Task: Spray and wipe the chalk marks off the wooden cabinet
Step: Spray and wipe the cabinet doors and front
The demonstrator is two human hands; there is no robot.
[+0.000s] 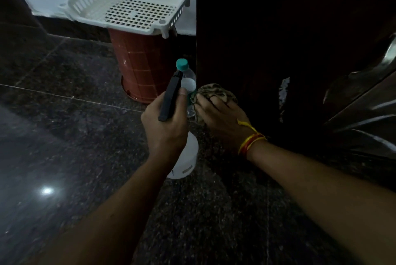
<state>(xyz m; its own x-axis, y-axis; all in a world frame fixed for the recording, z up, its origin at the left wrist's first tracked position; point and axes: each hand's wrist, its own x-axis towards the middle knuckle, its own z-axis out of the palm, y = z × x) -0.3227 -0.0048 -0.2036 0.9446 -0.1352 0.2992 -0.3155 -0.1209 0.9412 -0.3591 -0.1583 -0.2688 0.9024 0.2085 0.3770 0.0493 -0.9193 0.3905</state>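
My left hand (pixel 165 123) grips a spray bottle with a black trigger head (pixel 170 97) and a white body (pixel 186 157) showing below the hand. The nozzle points up and away, toward the cabinet's left edge. My right hand (pixel 220 119), with a red and yellow thread at the wrist, holds a crumpled patterned cloth (pixel 216 91) low against the dark wooden cabinet (pixel 267 39). A patch of white chalk marks (pixel 284 93) shows on the cabinet face to the right of the cloth.
A clear plastic bottle with a teal cap (pixel 184 71) stands on the dark granite floor (pixel 64 125) beside the cabinet corner. Behind it a red-brown bin (pixel 141 65) carries a white perforated basket (pixel 128 9). A shiny metal object (pixel 364 97) sits at right.
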